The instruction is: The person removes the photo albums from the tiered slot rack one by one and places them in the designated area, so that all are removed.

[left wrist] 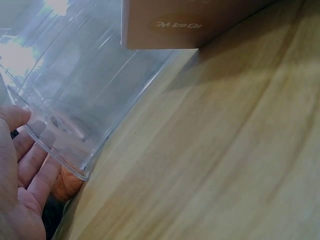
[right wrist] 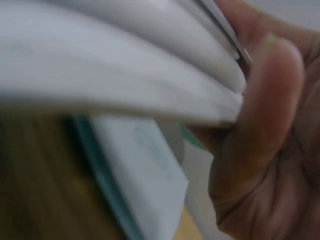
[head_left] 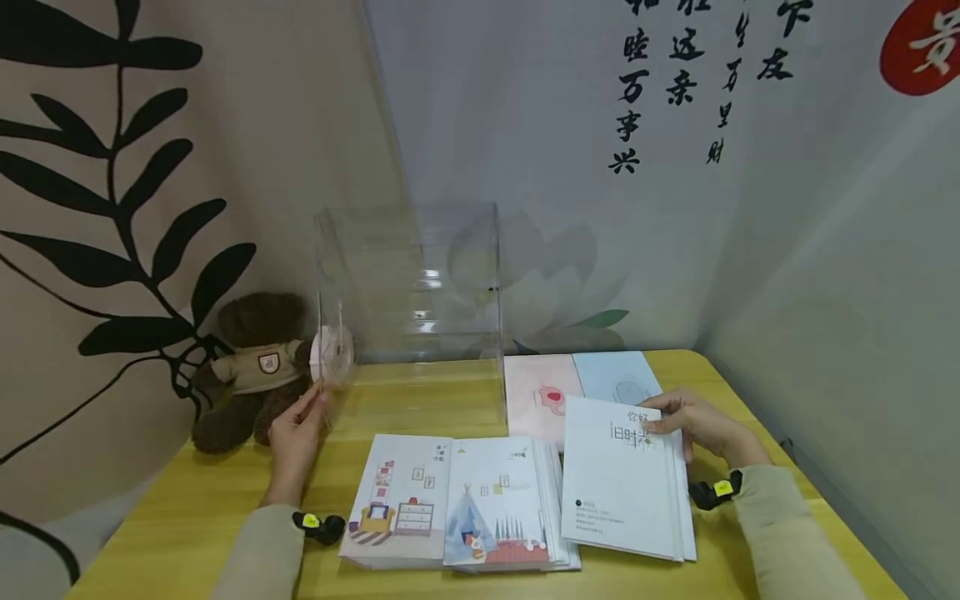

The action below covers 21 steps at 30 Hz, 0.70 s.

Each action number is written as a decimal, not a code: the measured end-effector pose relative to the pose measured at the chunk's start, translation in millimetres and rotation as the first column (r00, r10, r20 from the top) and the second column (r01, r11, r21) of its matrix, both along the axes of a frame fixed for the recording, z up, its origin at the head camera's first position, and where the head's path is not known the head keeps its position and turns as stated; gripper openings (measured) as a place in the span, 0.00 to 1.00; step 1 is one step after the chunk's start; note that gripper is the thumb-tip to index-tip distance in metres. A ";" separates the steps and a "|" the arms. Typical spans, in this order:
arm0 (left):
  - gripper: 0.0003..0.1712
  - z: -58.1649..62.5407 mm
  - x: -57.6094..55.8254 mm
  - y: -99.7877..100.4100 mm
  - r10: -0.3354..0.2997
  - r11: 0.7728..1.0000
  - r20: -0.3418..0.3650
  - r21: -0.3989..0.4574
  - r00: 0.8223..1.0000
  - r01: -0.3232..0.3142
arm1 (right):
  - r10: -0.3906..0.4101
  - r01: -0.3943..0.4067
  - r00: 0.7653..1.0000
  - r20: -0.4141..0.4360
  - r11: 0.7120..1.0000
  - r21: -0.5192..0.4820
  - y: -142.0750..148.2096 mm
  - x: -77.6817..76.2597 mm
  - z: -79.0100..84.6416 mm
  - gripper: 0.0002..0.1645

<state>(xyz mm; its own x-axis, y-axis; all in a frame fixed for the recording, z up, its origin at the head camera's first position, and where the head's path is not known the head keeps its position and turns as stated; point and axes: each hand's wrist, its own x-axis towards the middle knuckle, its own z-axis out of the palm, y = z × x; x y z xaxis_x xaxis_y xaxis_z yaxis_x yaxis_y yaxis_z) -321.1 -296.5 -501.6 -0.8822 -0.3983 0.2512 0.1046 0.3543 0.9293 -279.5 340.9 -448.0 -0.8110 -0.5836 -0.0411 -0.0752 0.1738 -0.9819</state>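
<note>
A clear plastic rack (head_left: 420, 250) stands upright at the back of the table. My left hand (head_left: 296, 437) pinches its lower left edge; in the left wrist view the thumb lies on one side of the clear sheet and the fingers (left wrist: 34, 165) show behind it. My right hand (head_left: 708, 429) grips a few white notebooks (head_left: 615, 492) by their upper right side, tilted over the table. Their page edges (right wrist: 115, 70) are blurred in the right wrist view, with the thumb beneath. Left of them lie two stacks of notebooks, a house-interior cover (head_left: 408, 492) and a tent cover (head_left: 491, 500).
Behind the held notebooks lie a pink notebook (head_left: 528, 387) and a blue one (head_left: 615, 371). A brown teddy bear (head_left: 255, 371) sits at the back left, beside a white round object (head_left: 330, 354). Walls border the wooden table (head_left: 180, 533) behind and at right.
</note>
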 end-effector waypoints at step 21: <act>0.22 0.5 -0.5 2.5 0.043 0.999 -0.001 -0.006 0.999 -0.043 | 0.073 -0.091 0.979 0.189 0.992 0.091 -11.7 -12.2 -31.0 0.20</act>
